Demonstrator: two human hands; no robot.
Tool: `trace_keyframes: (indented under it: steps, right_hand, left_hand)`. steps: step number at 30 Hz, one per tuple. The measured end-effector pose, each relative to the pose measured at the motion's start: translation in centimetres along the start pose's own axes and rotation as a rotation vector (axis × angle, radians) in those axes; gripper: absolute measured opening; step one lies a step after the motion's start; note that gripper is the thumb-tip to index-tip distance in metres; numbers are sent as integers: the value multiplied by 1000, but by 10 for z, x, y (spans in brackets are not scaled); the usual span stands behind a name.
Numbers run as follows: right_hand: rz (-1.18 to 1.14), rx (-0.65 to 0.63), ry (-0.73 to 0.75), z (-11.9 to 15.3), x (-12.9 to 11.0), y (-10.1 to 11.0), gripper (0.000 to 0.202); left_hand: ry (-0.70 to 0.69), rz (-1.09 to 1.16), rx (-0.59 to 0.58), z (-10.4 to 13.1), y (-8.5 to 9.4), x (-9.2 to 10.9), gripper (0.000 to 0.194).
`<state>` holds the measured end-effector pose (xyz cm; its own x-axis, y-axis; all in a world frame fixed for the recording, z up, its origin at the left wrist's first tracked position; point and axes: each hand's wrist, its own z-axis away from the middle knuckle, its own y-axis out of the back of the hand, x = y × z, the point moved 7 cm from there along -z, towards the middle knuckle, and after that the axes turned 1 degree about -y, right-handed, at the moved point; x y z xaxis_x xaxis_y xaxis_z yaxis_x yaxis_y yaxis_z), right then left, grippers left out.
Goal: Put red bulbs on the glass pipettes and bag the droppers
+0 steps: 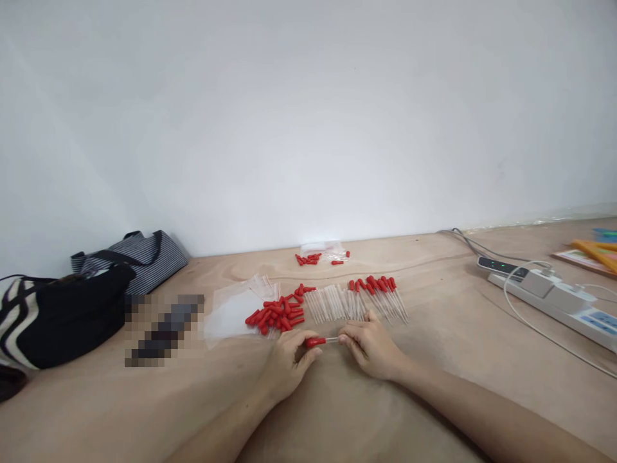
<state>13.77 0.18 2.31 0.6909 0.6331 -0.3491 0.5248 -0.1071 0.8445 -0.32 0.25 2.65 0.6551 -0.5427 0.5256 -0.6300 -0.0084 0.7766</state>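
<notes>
Between thumb and fingers, my left hand [292, 361] holds a red rubber bulb [315, 343]. A thin clear tube [331, 339] runs from the bulb's narrow end to my right hand [371, 346], whose fingertips pinch it. Just beyond my left hand is a pile of loose red bulbs [278, 313]. Clear tubes [330, 303] lie side by side in a row beyond both hands. To their right, several tubes with red bulbs on their far ends [380, 286] are fanned out.
Clear plastic bags [231, 312] lie left of the pile. More bulbs [308, 259] and a small bag [321, 247] are near the wall. Black [77, 315] and striped bags [144, 257] stand at left. A white power strip [559, 305] with cables is at right.
</notes>
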Motion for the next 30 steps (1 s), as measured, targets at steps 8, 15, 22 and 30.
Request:
trace_keyframes:
  steps: [8,15,22,30]
  right_hand:
    - [-38,114,40,4,-7,3,22]
    - [-49,128,36,5,-8,0,22]
    - [-110,83,3,4,-8,-4,23]
    - [-114,37,-8,1,-5,-9,26]
  left_hand:
    - [30,132,75,0,-7,7,18]
    - [49,101,63,1,-9,6,19]
    - [154,332,18,-1,-13,2,22]
    - [187,354,32,-1,-15,1,24]
